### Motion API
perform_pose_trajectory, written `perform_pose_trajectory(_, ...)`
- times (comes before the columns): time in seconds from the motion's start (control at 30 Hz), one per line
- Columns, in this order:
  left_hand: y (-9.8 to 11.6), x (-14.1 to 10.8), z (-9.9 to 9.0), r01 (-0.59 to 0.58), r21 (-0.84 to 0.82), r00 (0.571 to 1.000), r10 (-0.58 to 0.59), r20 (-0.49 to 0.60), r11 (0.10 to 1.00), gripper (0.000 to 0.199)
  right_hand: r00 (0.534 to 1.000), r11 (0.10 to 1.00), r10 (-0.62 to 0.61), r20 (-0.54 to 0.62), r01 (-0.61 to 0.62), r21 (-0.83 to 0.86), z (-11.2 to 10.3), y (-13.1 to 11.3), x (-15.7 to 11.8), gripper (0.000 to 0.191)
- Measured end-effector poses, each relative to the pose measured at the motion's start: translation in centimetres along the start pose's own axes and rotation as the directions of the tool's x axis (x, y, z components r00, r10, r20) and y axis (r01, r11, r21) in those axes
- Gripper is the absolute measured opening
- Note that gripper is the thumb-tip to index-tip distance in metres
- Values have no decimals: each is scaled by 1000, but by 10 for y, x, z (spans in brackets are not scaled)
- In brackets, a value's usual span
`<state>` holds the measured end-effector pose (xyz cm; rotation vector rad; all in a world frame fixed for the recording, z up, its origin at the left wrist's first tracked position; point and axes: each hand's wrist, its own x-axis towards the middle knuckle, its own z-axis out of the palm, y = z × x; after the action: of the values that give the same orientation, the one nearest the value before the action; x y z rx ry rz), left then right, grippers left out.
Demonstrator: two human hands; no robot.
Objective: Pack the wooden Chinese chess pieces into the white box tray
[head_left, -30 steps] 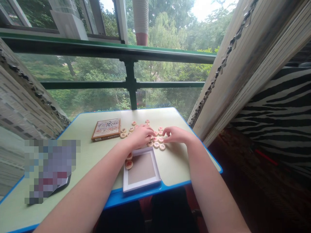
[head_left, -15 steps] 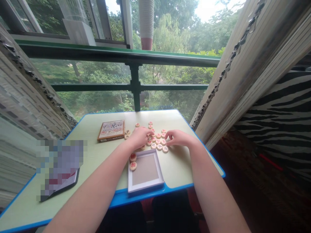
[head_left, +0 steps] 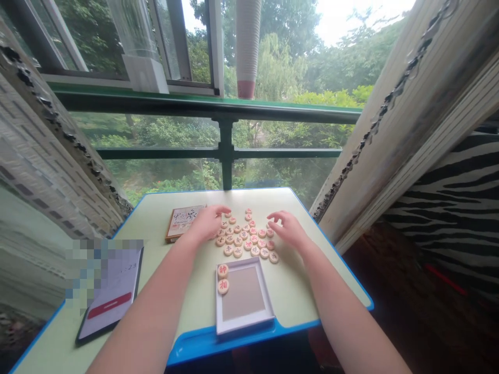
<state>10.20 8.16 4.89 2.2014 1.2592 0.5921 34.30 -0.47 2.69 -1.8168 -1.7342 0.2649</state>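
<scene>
Several round wooden Chinese chess pieces (head_left: 237, 228), marked with red or dark characters, lie loosely grouped mid-table. At the left side of the group is my left hand (head_left: 208, 224), fingers stretched toward the far pieces and nothing visible in them. My right hand (head_left: 289, 228) hovers over the group's right edge, thumb and fingers apart, partly covering a piece there. Nearer to me lies a shallow white box tray (head_left: 268, 304). In its far left corner sit two red-marked pieces, one (head_left: 223, 270) beyond the other (head_left: 223, 286).
A printed box lid (head_left: 180, 221) lies left of the pieces, partly behind my left hand. A tablet (head_left: 113, 296), partly blurred, rests on the table's left side. The pale table (head_left: 296, 291) has a blue edge. Curtains (head_left: 374, 119) flank it, and a green railing (head_left: 273, 110) stands behind.
My left hand has moved left, off the middle of the pieces, uncovering many of them. My right hand has lifted away from the right-hand pieces. The view has shifted slightly.
</scene>
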Motion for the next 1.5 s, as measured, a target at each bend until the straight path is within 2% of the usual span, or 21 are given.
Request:
perform_pose_trajectory(0.17, -5, 4, -17, 0, 4, 1000, 0, -7, 1000, 36, 995, 998, -14, 95, 8, 62, -5, -30, 16, 22)
perform_pose_trajectory(0.3, -5, 12, -21, -9, 3, 1000, 9, 0, 1000, 32, 994, 997, -49, 96, 43, 63, -11, -43, 33, 21)
perform_pose_trajectory(0.4, -8, 17, -17, -3, 1, 1000, 3, -8, 1000, 29, 997, 995, -50, 61, 45, 87, -7, -39, 38, 22)
perform_pose_trajectory(0.53, -16, 18, -6, 9, 13, 997, -8, -71, 1000, 28, 998, 994, -47, 39, 43, 98, 5, -23, 33, 21)
perform_pose_trajectory(0.73, -12, 17, 8, -70, 17, 989, 72, -131, 997, 30, 997, 997, -53, 58, 49, 65, 12, -10, 30, 21)
perform_pose_trajectory(0.87, -4, 25, 13, -140, 23, 990, 140, -21, 990, 31, 997, 999, -34, 65, 31, 43, 13, -5, 31, 20)
perform_pose_trajectory(1.0, -5, 39, 23, -220, 65, 972, 213, 97, 973, 32, 995, 999, -43, 89, 41, 23, 16, -3, 31, 19)
perform_pose_trajectory(1.23, -10, 46, 52, -308, 173, 951, 297, 87, 936, 26, 990, 998, -26, 138, 33, -47, 24, -1, 31, 18)
perform_pose_trajectory(1.37, -7, 48, 54, -344, 260, 939, 325, 114, 902, 27, 988, 997, -34, 150, 43, -61, 27, -1, 31, 19)
perform_pose_trajectory(1.5, -7, 50, 53, -361, 266, 932, 334, 144, 894, 25, 986, 996, -24, 162, 37, -81, 29, -4, 31, 19)
